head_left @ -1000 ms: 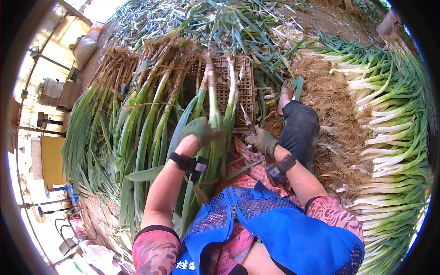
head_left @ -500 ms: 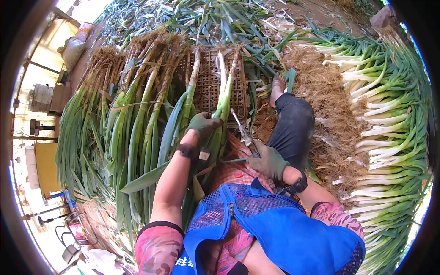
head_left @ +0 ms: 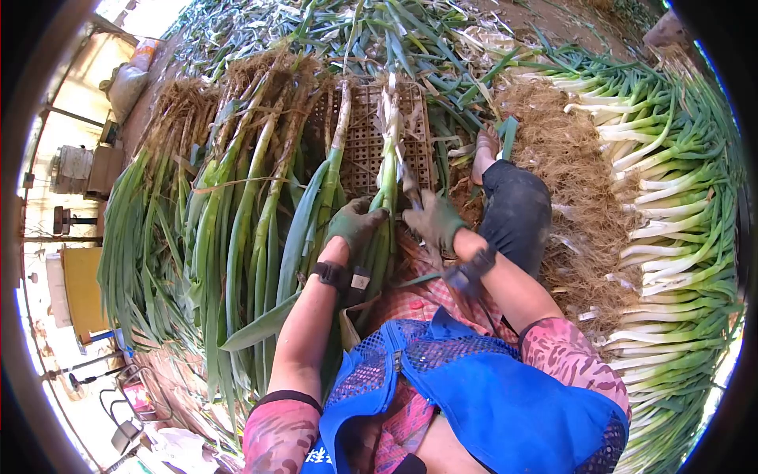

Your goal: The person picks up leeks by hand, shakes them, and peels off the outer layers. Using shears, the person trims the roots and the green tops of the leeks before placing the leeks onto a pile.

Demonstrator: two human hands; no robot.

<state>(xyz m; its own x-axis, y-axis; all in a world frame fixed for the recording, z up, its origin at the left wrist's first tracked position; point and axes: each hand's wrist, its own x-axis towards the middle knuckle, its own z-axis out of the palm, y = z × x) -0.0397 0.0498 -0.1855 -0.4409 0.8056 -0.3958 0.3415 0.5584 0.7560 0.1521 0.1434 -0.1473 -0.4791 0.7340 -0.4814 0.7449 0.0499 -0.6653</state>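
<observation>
My left hand (head_left: 357,223), in a dark green glove, is wrapped round the green part of a leek (head_left: 387,178), whose white end points away over a brown plastic crate (head_left: 363,130). Just right of that stalk, my gloved right hand (head_left: 433,219) grips a tool (head_left: 410,183) with a metal part, blurred by motion; its tip lies close beside the leek. Untrimmed leeks (head_left: 260,189) with brown roots lie in a thick row to the left of my left hand.
Pale, clean-stemmed leeks (head_left: 663,229) form a long row at the right, roots (head_left: 568,182) inward. Loose leaves (head_left: 316,31) cover the ground ahead. My bent leg (head_left: 517,209) is beyond my right hand. A yellow board (head_left: 83,292) and a sack (head_left: 126,87) stand at the left.
My right hand has moved forward and left with the tool, closer to the leek. The two pale stalk ends that were spread apart now appear together as one upright stem.
</observation>
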